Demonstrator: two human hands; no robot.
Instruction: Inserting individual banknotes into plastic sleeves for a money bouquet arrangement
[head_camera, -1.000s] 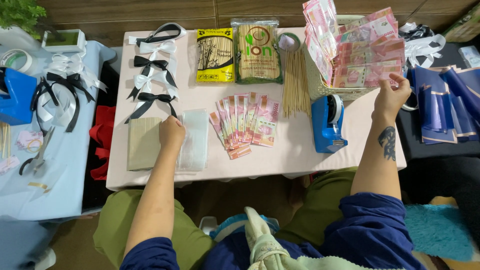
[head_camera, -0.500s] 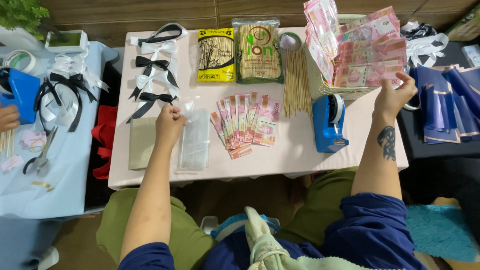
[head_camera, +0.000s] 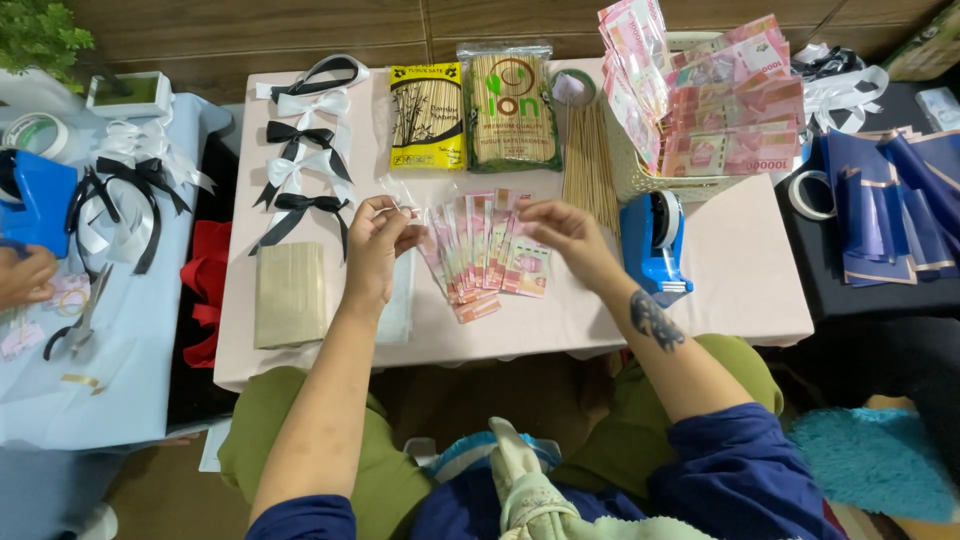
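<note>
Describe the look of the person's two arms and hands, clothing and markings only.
Both hands are bare, without gloves. The left hand and right hand each extend from a forearm left uncovered, with dark blue sleeves pushed up near the elbows. The right forearm carries a dark tattoo on its outer side. No rings, watch or bracelets can be made out.

A pale pink table (head_camera: 740, 290) carries a fan of pink-and-red banknotes (head_camera: 487, 255) near its middle, a blue tape dispenser (head_camera: 655, 245) toward its right edge, and black and white ribbon bows (head_camera: 300, 160) alternating along its left edge, with a dull olive-tan pad (head_camera: 290, 293) at the front left corner. At the back edge lie a yellow-and-black packet of skewers (head_camera: 427, 117) and a clear packet of tan sticks with a green-and-orange mark (head_camera: 508, 105), beside a cream basket (head_camera: 640, 175) of more pink notes. The right hand (head_camera: 565, 232) has a dark tattoo on its forearm and a navy sleeve, while the left hand (head_camera: 378, 245) pinches a clear wrapper (head_camera: 398, 205)
</note>
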